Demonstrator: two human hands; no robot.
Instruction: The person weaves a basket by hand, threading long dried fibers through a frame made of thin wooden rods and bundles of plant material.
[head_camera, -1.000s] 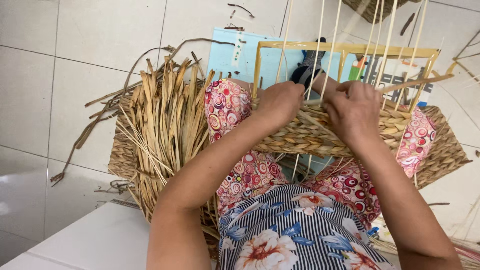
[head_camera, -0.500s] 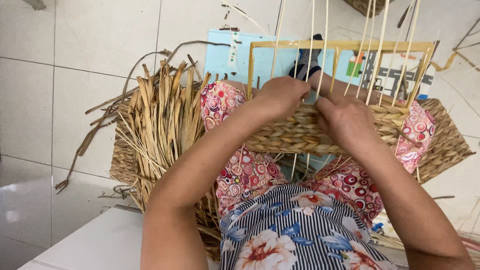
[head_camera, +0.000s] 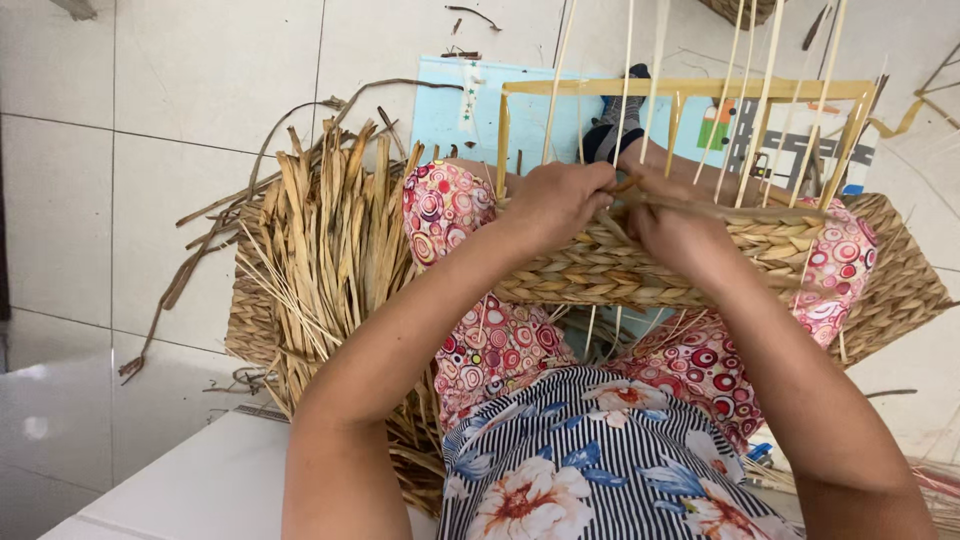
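Observation:
A half-woven straw basket (head_camera: 600, 268) rests across my knees, built on a yellow rectangular frame (head_camera: 690, 88) with thin pale upright stakes (head_camera: 740, 70) rising from it. My left hand (head_camera: 555, 205) grips the woven rim near its middle and pinches a flat straw strand (head_camera: 730, 210). My right hand (head_camera: 675, 225) sits right beside it on the rim, fingers closed on the same strand, which runs off to the right along the top edge. Both hands touch each other at the fingertips.
A bundle of dried straw (head_camera: 335, 240) lies on a finished woven basket at my left knee. Another woven piece (head_camera: 900, 280) sits at the right. A light blue mat (head_camera: 470, 110) lies on the white tiled floor beyond. A white surface (head_camera: 190, 480) is at the lower left.
Both hands have drawn closer together on the rim and lowered slightly. The straw strand now lies stretched to the right along the basket's top edge.

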